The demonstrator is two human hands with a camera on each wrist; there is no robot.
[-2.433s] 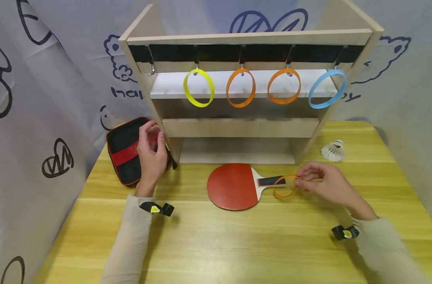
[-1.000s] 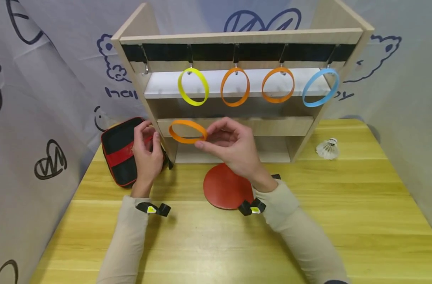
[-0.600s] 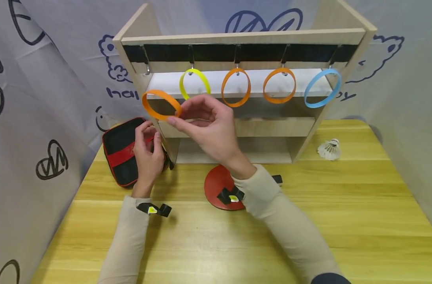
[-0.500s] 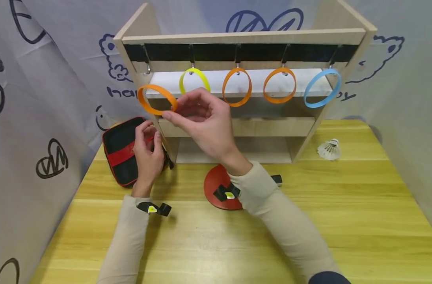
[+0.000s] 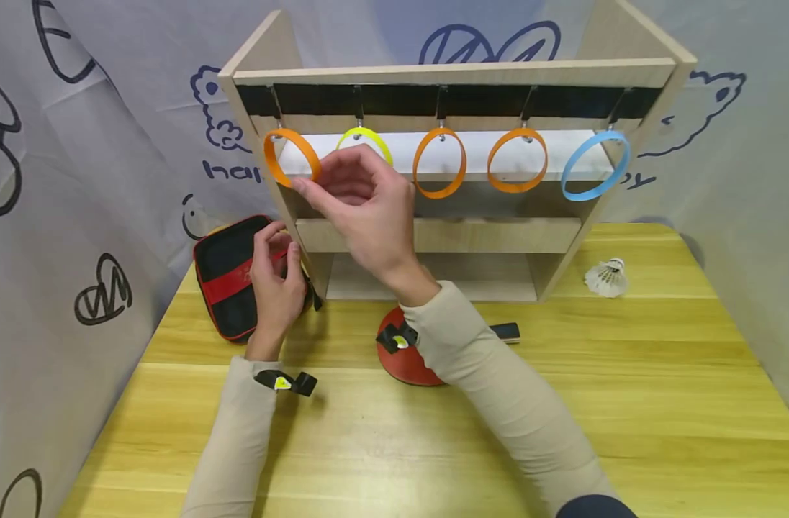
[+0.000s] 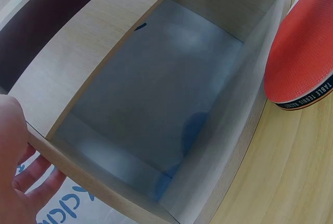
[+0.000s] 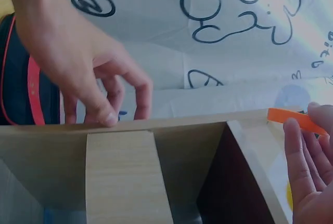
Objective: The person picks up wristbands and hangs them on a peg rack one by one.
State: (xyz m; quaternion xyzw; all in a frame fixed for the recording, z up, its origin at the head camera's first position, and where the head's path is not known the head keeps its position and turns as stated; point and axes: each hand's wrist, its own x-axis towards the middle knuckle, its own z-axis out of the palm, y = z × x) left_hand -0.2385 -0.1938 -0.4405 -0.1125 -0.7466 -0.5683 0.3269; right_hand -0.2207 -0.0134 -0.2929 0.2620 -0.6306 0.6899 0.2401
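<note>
In the head view my right hand (image 5: 371, 205) pinches an orange wristband (image 5: 270, 161) between thumb and fingertips. Its top edge meets the leftmost hook (image 5: 278, 124) on the wooden shelf (image 5: 446, 72); I cannot tell whether the hook bears it. From the other hooks hang a yellow wristband (image 5: 383, 146), partly behind that hand, two orange wristbands (image 5: 463, 167) and a light blue wristband (image 5: 566, 173). My left hand (image 5: 278, 288) rests by the shelf's left side panel, thumb at its front edge, fingers loosely bent outside it. The right wrist view shows the held wristband (image 7: 291, 116) edge-on.
A black and red zip case (image 5: 222, 288) lies left of the shelf, partly behind the left hand. The red table tennis bat (image 5: 410, 367) lies in front, half covered by my right forearm. A shuttlecock (image 5: 607, 278) lies on the table at right.
My right hand has brought the orange wristband from beside the bat's handle up and left to the leftmost hook. In the last half second it rose slightly and the band turned more upright.
</note>
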